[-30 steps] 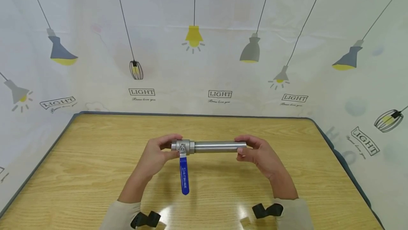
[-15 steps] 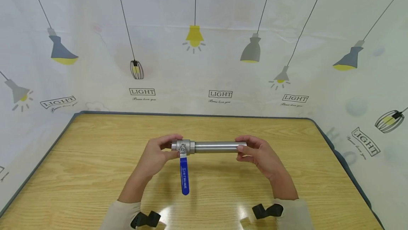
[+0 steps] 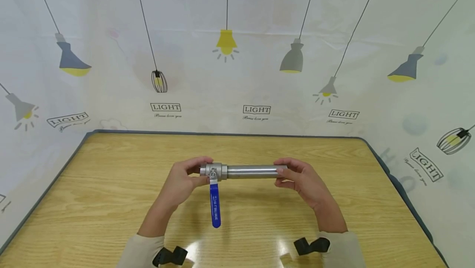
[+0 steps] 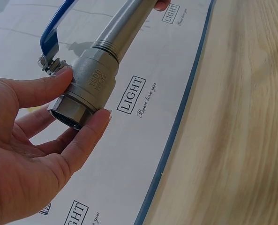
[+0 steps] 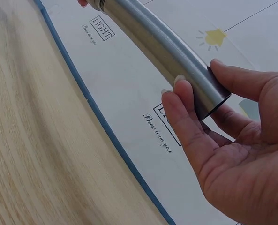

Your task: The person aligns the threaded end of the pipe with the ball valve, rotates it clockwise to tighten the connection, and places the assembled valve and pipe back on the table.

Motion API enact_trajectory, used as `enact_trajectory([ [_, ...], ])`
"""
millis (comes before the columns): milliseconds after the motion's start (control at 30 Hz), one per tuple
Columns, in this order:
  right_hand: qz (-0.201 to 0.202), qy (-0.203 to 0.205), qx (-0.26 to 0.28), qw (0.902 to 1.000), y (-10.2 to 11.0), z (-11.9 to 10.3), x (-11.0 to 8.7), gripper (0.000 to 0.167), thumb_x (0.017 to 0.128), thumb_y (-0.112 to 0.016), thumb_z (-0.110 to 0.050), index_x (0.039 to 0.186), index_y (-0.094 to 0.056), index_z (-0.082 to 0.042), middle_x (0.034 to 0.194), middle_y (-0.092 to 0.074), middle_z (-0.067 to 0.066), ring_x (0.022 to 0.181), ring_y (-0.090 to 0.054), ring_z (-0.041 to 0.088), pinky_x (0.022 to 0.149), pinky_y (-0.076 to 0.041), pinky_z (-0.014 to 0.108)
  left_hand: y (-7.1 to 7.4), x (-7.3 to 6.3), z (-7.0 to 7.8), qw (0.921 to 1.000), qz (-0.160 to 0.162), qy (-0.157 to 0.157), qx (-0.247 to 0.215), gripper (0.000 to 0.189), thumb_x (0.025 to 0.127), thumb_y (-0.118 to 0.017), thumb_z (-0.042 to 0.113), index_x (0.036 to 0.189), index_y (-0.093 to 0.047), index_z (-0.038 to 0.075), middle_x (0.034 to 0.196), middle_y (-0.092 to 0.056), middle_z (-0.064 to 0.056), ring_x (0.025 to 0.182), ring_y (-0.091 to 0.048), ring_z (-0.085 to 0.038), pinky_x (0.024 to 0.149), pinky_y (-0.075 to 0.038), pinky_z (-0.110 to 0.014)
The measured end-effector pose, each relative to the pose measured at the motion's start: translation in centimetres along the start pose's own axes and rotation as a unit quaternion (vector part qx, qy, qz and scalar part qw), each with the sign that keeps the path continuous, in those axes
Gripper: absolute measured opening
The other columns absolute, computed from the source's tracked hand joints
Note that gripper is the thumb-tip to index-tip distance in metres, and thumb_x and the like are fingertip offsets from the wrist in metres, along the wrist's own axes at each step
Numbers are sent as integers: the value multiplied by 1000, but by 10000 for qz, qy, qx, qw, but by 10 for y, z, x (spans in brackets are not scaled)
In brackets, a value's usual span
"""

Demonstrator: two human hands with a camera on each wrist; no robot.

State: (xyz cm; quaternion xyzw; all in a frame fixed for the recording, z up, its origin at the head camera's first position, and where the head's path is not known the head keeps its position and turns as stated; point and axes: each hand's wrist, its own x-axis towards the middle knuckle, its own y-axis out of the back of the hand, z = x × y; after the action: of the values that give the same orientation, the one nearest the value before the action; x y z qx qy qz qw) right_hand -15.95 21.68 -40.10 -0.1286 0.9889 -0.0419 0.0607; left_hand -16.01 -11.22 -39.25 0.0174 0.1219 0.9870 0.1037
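A steel ball valve (image 3: 213,171) with a blue lever handle (image 3: 215,205) is joined to a straight steel pipe (image 3: 250,171). My left hand (image 3: 182,182) pinches the valve body near its open hex end, thumb on one side and fingers on the other. At the pipe's far end, my right hand (image 3: 303,180) grips the tube between thumb and fingers. Valve and pipe lie level across the view, and the handle points toward me. In the left wrist view, threads (image 4: 106,47) show where the pipe enters the valve.
Beneath the hands is a wood-grain table (image 3: 111,185) with a dark blue edge. Behind and at both sides hangs a white sheet (image 3: 208,86) printed with lamps and the word LIGHT. Black straps (image 3: 170,256) are on both wrists.
My right thumb shifts slightly on the pipe's end. The valve, the pipe and my left hand stay practically where they were.
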Motion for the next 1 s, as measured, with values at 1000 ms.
enact_trajectory([
  [1000,-179,197,-54,9996,3,0,-2,37,85,-71,-3,121,-61,-1,110,-59,6,97,-64,22,83,-56,37,0,-1,2,10000,44,0,-21,40,83,-69,-5,119,-67,11,116,-63,-11,105,-57,-26,82,-52,-35],
])
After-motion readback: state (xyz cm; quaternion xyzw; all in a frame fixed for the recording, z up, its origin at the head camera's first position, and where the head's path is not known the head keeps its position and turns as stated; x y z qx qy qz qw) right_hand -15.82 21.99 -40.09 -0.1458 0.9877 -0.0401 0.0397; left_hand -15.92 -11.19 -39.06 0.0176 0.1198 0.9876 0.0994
